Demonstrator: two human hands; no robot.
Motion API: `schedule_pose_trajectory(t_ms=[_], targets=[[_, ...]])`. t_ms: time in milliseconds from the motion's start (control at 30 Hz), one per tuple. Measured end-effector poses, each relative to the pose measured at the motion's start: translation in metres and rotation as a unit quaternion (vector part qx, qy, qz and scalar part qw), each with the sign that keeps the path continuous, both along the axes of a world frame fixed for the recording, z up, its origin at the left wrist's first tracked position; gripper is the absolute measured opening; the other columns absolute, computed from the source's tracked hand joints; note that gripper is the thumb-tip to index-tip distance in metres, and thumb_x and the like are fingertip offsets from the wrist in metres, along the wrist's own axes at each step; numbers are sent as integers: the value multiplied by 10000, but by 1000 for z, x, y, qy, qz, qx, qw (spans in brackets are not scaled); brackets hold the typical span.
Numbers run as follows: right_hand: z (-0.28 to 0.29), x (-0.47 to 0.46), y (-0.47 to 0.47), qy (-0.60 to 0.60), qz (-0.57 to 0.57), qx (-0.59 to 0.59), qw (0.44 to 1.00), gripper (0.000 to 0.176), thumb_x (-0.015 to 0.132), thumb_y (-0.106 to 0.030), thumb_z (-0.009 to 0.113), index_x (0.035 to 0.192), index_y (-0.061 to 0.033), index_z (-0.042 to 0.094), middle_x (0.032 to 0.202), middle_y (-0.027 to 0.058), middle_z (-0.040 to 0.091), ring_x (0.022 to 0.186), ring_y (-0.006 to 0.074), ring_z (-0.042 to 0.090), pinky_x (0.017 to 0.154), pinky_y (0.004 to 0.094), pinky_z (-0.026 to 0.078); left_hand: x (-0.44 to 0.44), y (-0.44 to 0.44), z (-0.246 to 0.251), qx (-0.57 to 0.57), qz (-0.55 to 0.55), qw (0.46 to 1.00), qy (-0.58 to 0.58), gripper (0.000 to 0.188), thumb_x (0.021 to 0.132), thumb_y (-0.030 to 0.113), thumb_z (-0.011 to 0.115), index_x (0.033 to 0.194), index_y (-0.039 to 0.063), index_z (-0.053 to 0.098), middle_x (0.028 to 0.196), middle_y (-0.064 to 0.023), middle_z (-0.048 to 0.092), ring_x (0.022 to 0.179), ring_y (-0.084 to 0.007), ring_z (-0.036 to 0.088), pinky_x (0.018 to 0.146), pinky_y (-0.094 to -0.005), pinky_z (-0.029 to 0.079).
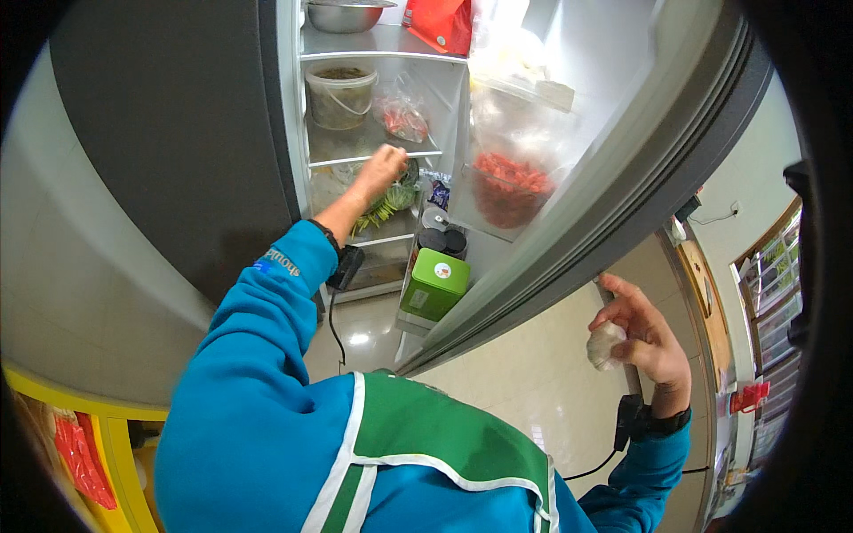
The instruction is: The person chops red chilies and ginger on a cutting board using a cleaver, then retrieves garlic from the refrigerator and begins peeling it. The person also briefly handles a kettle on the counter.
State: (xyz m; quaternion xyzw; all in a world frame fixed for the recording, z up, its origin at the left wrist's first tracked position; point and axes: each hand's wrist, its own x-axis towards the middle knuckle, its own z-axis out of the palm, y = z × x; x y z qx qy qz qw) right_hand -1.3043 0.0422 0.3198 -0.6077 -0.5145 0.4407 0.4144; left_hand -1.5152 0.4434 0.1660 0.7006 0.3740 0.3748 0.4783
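My left hand [385,168] reaches into an open refrigerator, at the front edge of the middle shelf [346,143]. Its fingers are curled, and whether they hold anything is hidden. Below and behind it lie bagged green vegetables [390,200] on a lower shelf. Out to the right, my right hand [643,333] holds a whitish bulb, apparently garlic [605,346], between thumb and fingers. Its index fingertip is at the outer edge of the refrigerator door [526,293], touching or very close. That door stands swung open between my two hands.
A lidded plastic bucket [341,100] and a bag of reddish food [403,120] share the middle shelf. Above are a metal bowl [346,16] and a red bag [443,26]. Door bins hold bagged red chillies [513,190], dark-lidded jars [432,240] and a green tin [436,283].
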Motion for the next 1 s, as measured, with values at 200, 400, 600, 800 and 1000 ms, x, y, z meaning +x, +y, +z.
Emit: schedule_pose_trajectory(t_ms=[200,400,600,800,1000], targets=[[-10,-5,12,41,22,-20,999,851,606,85,557,1405,-68,306,1021,99,574,947,196,573,764,290,478,49,-43,-22,85,-298,943,-121,507,955,362,408,1381,88,389,1380,-67,424,1273,-207,378,1042,-328,302],[-11,-11,17,63,20,-19,998,881,599,93,558,1423,-67,289,1032,108,578,988,215,573,814,313,476,38,-44,-31,364,-295,883,13,421,945,174,411,1343,37,420,1350,-135,455,1246,-247,417,1056,-326,303],[-18,-6,16,91,29,-31,995,893,600,122,554,1428,-75,281,1026,123,587,965,218,584,812,314,481,37,-66,-14,244,-411,878,17,371,963,152,358,1278,-8,473,1295,-200,490,1178,-278,476,1018,-332,349],[-37,-4,11,114,-4,-27,993,905,592,99,516,1439,-83,252,993,139,598,906,221,597,762,311,489,36,-125,38,138,-390,910,-35,400,986,272,381,1278,16,478,1244,-169,543,1128,-236,506,983,-321,367],[-66,0,-3,138,-89,-2,987,893,580,-12,521,1432,-105,271,968,161,601,855,235,606,718,320,503,51,-68,6,187,-323,928,-13,315,891,139,540,1175,5,559,1127,-133,607,1027,-205,558,905,-321,436]])
